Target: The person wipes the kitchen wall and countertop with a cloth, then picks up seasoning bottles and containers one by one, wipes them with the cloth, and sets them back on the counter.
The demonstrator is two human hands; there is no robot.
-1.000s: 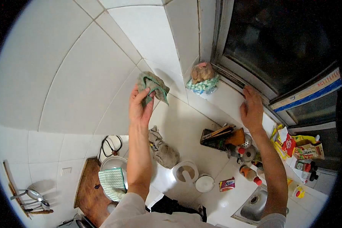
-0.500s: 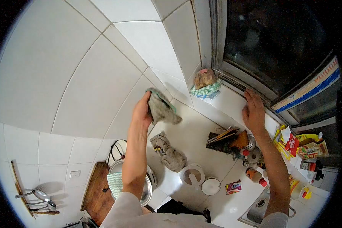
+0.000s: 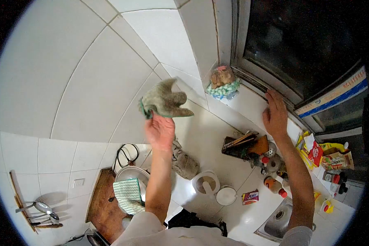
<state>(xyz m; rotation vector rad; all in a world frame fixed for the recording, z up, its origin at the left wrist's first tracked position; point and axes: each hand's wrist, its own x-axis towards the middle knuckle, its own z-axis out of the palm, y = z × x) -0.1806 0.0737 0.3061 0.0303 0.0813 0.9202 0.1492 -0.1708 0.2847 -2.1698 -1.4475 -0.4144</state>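
My left hand (image 3: 159, 130) is raised before the white tiled wall (image 3: 98, 82), palm showing, and grips a dirty grey-green cleaning cloth (image 3: 166, 98) by its lower edge. The cloth hangs spread out in loose points and hides my fingertips. On the right, my right hand (image 3: 277, 112) rests with outstretched fingers at the inner edge of the window frame (image 3: 256, 88), holding nothing. Left of it on the sill (image 3: 250, 102) sits a clear bag of brownish pieces (image 3: 222, 77) on a green-and-white checked cloth (image 3: 225, 90).
Below are a grey fabric bundle (image 3: 185, 165), a white tub (image 3: 199, 179), a round white lid (image 3: 226, 196) and a purple packet (image 3: 250, 197). A dark utensil holder (image 3: 233, 151) and bottles (image 3: 272, 184) stand near my right arm, above the sink (image 3: 272, 225). Food packets (image 3: 315, 153) line the sill.
My left hand has turned palm outward and the cloth has swung up and fanned out above it. My right hand stays at the window frame; the view has shifted slightly.
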